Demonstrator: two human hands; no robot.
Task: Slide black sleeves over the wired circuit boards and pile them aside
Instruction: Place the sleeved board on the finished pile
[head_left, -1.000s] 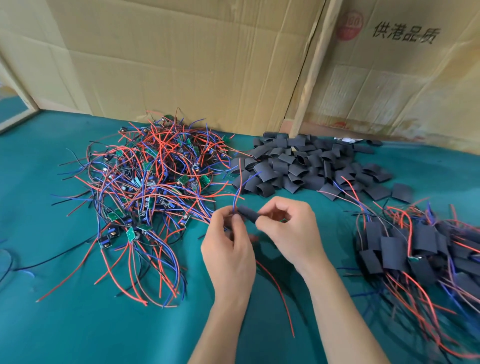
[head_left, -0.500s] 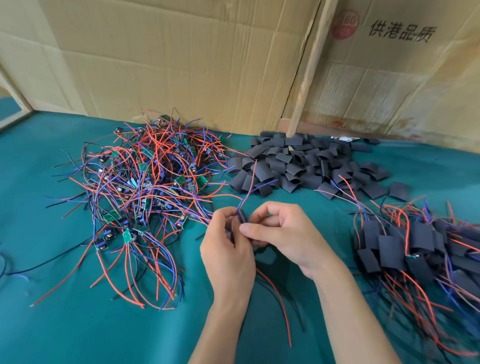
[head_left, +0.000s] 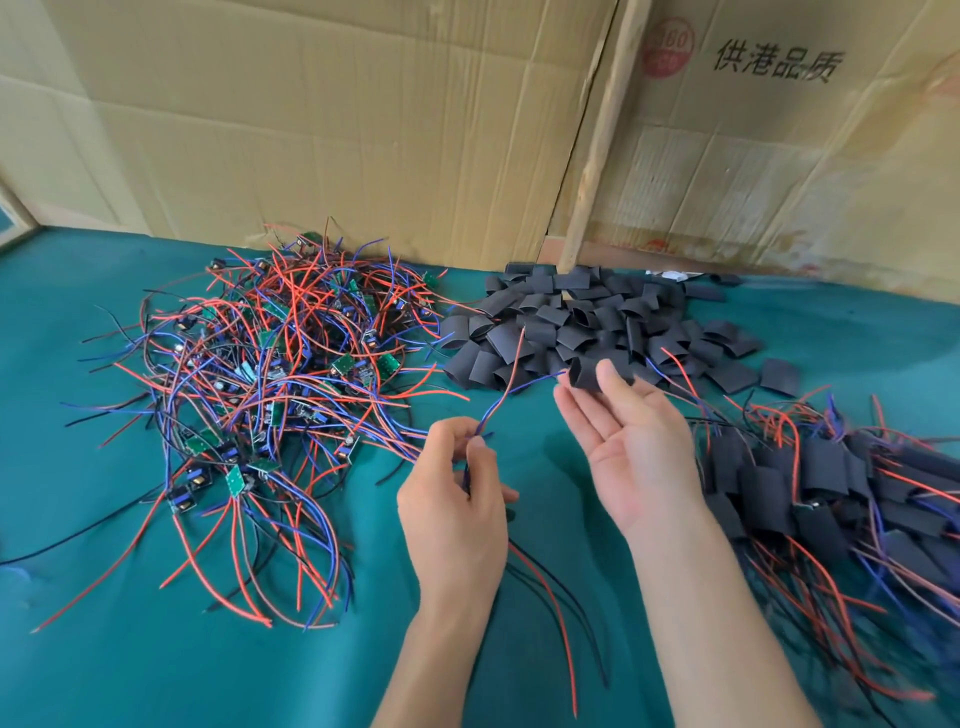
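Observation:
My left hand (head_left: 457, 499) pinches the red and blue wires (head_left: 506, 387) of one circuit board; the board itself is hidden inside my fist, and more wires trail down below it. My right hand (head_left: 631, 441) is palm up to the right, holding a black sleeve (head_left: 584, 373) between thumb and fingertips, a short gap from the wire tips. A tangled heap of wired green boards (head_left: 270, 374) lies at the left. A pile of loose black sleeves (head_left: 587, 322) sits at the back centre. Sleeved boards (head_left: 831, 488) are piled at the right.
Everything rests on a teal cloth (head_left: 130, 649). Cardboard sheets (head_left: 337, 114) stand along the back, with a wooden stick (head_left: 602, 135) leaning between them. A loose sleeve (head_left: 779, 375) lies apart at the right of the sleeve pile.
My hands were together with the sleeve on the wires; now my right hand has pulled away up and right, palm open, carrying the sleeve. The left hand still grips the wires.

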